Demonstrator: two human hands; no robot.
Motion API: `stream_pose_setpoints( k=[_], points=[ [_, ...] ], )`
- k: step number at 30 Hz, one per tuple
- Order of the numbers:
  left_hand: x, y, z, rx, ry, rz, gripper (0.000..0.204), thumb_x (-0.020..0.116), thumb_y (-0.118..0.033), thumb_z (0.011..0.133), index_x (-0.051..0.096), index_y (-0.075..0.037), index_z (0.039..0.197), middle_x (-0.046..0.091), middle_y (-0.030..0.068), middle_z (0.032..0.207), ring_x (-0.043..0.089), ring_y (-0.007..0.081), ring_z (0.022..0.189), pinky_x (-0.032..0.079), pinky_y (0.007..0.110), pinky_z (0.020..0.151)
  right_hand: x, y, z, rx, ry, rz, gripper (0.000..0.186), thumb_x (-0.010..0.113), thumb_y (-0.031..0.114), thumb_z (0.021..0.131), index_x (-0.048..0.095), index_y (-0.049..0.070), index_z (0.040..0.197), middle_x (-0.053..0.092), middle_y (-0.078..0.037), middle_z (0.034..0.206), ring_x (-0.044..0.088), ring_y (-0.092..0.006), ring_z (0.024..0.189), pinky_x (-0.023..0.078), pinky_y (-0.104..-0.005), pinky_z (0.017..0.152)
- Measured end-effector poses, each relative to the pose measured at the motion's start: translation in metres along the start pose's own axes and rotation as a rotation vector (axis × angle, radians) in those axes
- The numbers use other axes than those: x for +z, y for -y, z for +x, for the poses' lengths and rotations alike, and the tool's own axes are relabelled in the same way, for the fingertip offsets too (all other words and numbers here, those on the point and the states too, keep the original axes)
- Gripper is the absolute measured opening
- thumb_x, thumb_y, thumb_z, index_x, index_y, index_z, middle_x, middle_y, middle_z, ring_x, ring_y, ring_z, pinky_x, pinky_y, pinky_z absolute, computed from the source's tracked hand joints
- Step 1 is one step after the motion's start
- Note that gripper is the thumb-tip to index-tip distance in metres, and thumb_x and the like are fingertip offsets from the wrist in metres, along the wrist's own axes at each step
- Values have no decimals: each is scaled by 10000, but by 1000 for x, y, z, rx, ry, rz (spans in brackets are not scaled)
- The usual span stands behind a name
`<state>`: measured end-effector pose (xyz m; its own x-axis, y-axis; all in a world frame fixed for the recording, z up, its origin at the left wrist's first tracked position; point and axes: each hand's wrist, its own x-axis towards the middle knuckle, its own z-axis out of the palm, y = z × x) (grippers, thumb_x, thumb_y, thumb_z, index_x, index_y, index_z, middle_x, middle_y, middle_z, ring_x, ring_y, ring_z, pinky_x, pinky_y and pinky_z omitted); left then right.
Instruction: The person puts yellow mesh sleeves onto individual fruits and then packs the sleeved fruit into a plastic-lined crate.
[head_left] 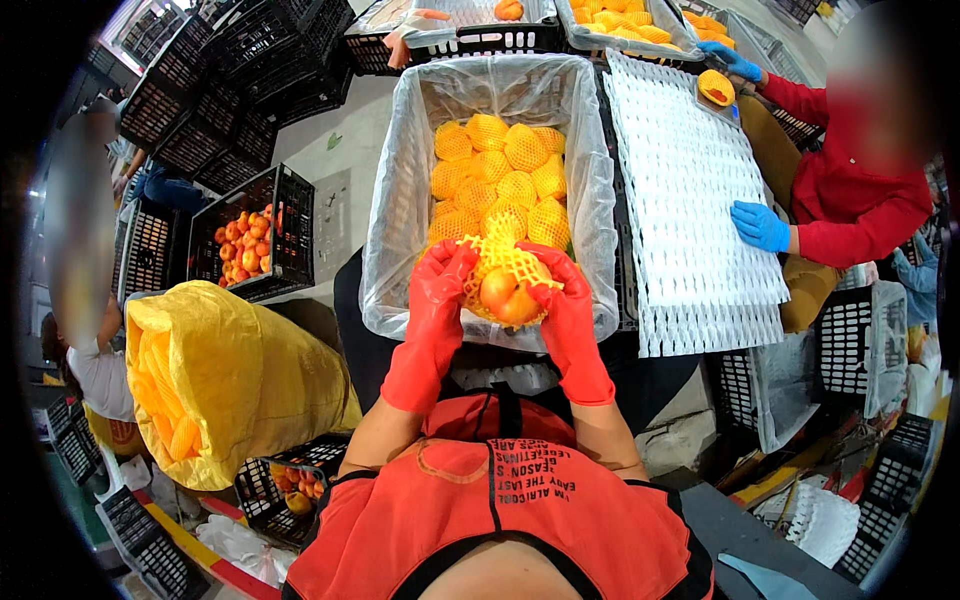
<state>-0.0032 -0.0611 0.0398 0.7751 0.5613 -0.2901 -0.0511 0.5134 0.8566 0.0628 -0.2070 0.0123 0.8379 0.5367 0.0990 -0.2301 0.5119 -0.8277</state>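
In front of my chest, both hands in red rubber gloves hold a round orange-red fruit (508, 298) partly inside a yellow foam net sleeve (500, 248). My left hand (440, 288) pinches the net's edge on the left. My right hand (562, 295) closes on the net's edge and the fruit's right side. The fruit's lower front shows bare, and the net stretches over its top. Just beneath is a crate lined with clear plastic (398, 190), holding several netted fruits (487, 165) packed in rows.
To the right lies a stack of white foam net sheets (690, 200); a co-worker's blue-gloved hand (760, 227) rests on it. A netted fruit sits on a small scale (733, 113). At left stand a black crate of bare fruit (285, 235) and a yellow sack of foam nets (250, 350).
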Motion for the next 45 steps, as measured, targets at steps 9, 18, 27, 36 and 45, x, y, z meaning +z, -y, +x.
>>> stream_pose_setpoints(
  k=[9, 18, 27, 36, 45],
  points=[
    [10, -5, 1, 44, -40, 11, 145, 713, -153, 909, 614, -48, 923, 676, 34, 866, 630, 97, 742, 500, 236, 671, -7, 1, -3, 131, 4, 52, 425, 621, -26, 822, 606, -4, 1245, 636, -77, 1216, 594, -174, 1124, 464, -309, 990],
    [19, 3, 21, -11, 263, -39, 144, 688, -206, 935, 622, -80, 916, 671, 1, 845, 629, 72, 712, 498, 218, 627, -28, -18, -17, -205, -107, -445, 529, 805, 88, 720, 556, 1, 1178, 614, -136, 1191, 606, -270, 1118, 480, -353, 983],
    [10, 16, 32, -61, 321, -51, 138, 674, -208, 946, 620, -83, 922, 664, -10, 835, 620, 67, 696, 495, 221, 616, -35, -20, -9, 74, -14, -415, 612, 832, 53, 706, 536, 25, 1242, 609, -113, 1231, 607, -211, 1120, 495, -372, 963],
    [-2, 16, 33, -35, 227, -30, 165, 683, -204, 937, 617, -55, 965, 669, 0, 838, 628, 83, 700, 500, 226, 633, -15, -13, 1, 31, 101, -743, 610, 818, 61, 718, 536, 17, 1256, 630, -118, 1203, 620, -207, 1100, 505, -361, 942],
    [2, -17, 4, 332, 416, 800, 564, 782, -262, 817, 555, -73, 1298, 629, 101, 1191, 599, 206, 1123, 479, 343, 938, -31, -35, -16, -28, -143, -498, 573, 729, 50, 790, 474, -9, 1299, 558, -175, 1273, 579, -291, 1152, 474, -381, 976]
  ],
)
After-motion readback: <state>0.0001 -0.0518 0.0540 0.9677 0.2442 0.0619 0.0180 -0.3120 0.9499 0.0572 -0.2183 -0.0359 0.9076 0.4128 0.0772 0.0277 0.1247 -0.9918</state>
